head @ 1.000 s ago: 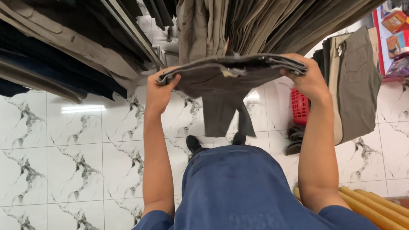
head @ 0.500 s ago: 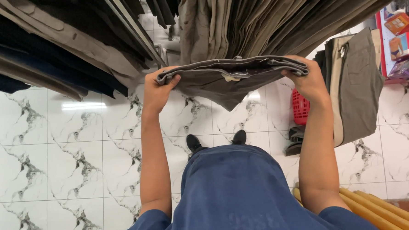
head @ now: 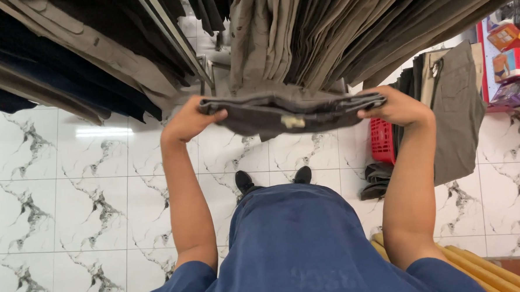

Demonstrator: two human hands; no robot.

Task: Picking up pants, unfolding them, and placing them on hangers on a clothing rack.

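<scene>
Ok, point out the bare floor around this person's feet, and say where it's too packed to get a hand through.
Bare tile runs left of the left arm, below the dark hanging garments. A smaller patch lies between the black shoes and the folded grey trousers. It is crowded overhead, where the khaki trousers hang tightly packed, and at right around the red basket.

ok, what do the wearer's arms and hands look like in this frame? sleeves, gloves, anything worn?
Both arms are bare from the short blue sleeves down. The left hand and right hand wear no gloves, and no watch, ring or band shows on either wrist. The shirt is plain blue.
</scene>
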